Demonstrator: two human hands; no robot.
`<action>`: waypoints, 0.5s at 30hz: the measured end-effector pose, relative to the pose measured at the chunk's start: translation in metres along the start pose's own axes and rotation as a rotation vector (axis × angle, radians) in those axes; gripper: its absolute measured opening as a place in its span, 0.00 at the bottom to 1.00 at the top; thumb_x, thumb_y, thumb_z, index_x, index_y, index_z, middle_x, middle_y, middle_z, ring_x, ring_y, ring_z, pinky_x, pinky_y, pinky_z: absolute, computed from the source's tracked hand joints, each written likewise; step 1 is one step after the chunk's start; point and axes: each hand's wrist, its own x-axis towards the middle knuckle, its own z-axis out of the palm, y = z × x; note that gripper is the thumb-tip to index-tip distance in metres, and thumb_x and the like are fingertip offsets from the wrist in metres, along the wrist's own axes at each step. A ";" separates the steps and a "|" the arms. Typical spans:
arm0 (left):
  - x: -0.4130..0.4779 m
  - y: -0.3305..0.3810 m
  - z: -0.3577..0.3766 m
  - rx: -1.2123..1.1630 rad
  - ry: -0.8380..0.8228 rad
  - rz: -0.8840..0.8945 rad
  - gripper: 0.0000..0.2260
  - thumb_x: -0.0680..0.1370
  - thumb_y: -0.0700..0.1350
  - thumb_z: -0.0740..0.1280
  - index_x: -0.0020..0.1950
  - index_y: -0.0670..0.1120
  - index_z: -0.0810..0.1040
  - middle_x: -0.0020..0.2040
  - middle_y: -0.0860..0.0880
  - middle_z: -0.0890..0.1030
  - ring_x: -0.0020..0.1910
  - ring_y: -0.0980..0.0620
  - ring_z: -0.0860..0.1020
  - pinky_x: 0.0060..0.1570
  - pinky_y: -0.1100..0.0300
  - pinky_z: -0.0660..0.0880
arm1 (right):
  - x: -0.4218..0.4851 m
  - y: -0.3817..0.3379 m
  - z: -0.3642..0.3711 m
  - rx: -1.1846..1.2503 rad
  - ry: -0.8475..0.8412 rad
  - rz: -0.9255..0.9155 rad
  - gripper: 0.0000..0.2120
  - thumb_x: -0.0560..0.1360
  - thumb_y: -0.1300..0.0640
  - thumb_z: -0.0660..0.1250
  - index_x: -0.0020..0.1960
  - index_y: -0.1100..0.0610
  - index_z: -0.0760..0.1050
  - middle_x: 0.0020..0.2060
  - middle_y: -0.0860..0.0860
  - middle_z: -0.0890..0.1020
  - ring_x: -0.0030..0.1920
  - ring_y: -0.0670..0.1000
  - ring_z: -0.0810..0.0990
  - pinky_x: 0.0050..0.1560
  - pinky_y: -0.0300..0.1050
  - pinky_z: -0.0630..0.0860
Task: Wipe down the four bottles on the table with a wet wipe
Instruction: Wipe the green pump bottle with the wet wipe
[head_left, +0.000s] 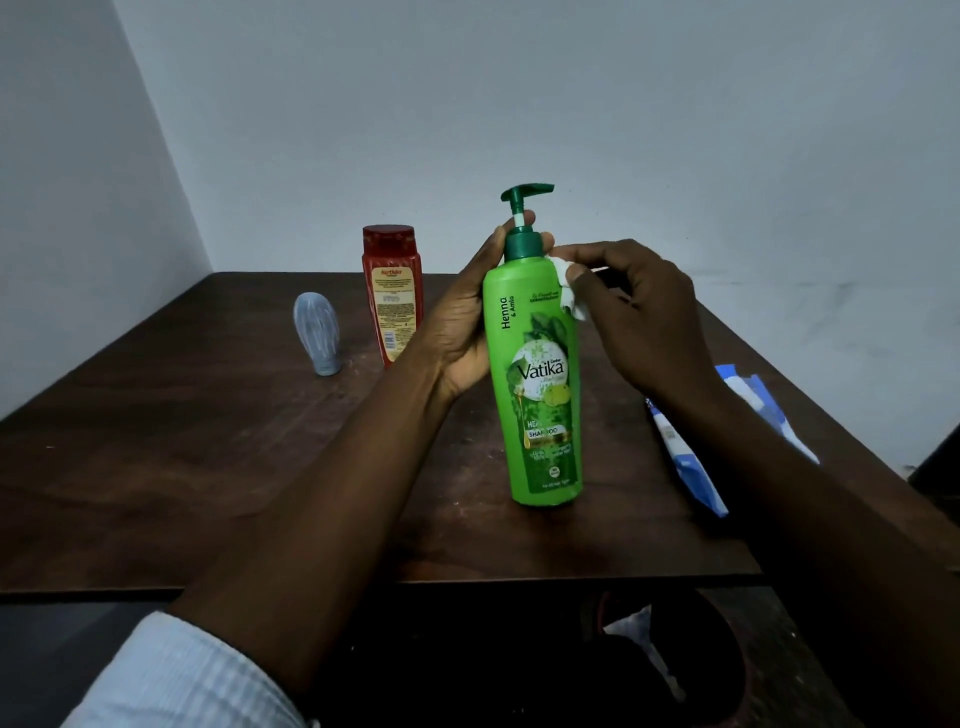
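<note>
At centre frame, a green pump bottle (540, 374), rigid and likely slick, is grasped at its shoulder by the left grip (467, 317); a limp wet wipe (569, 286) is pinched by the right grip (639, 317).

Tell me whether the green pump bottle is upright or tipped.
Upright: the green pump bottle stands on the table, pump on top, steadied by the left hand.

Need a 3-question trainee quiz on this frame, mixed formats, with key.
1. True or false: the left hand steadies the green pump bottle near its neck.
2. Which thing does the right hand press against that bottle? A sponge, B white wipe, C brush.
3. Fill in: the red bottle stands on the table ____ of the green one, person's view.

Key: 1 true; 2 B; 3 left.
</note>
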 end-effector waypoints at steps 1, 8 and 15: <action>0.000 0.000 0.000 0.006 0.013 0.000 0.13 0.78 0.49 0.63 0.60 0.48 0.79 0.50 0.49 0.84 0.47 0.52 0.82 0.49 0.54 0.82 | -0.003 0.003 0.001 0.036 0.009 -0.003 0.08 0.79 0.58 0.68 0.57 0.51 0.83 0.51 0.46 0.85 0.48 0.42 0.83 0.48 0.32 0.78; 0.005 -0.001 -0.011 -0.035 0.016 0.021 0.12 0.78 0.49 0.64 0.59 0.48 0.78 0.49 0.48 0.84 0.56 0.45 0.83 0.62 0.48 0.76 | -0.031 0.020 0.005 0.158 -0.013 0.012 0.12 0.77 0.64 0.71 0.59 0.55 0.82 0.56 0.53 0.84 0.55 0.45 0.84 0.52 0.35 0.80; 0.009 -0.006 -0.028 -0.129 -0.059 -0.008 0.11 0.79 0.50 0.62 0.59 0.50 0.77 0.51 0.49 0.83 0.57 0.46 0.82 0.62 0.30 0.69 | -0.082 0.035 0.000 0.105 -0.074 0.077 0.12 0.76 0.65 0.72 0.56 0.54 0.83 0.54 0.50 0.84 0.53 0.44 0.83 0.52 0.36 0.79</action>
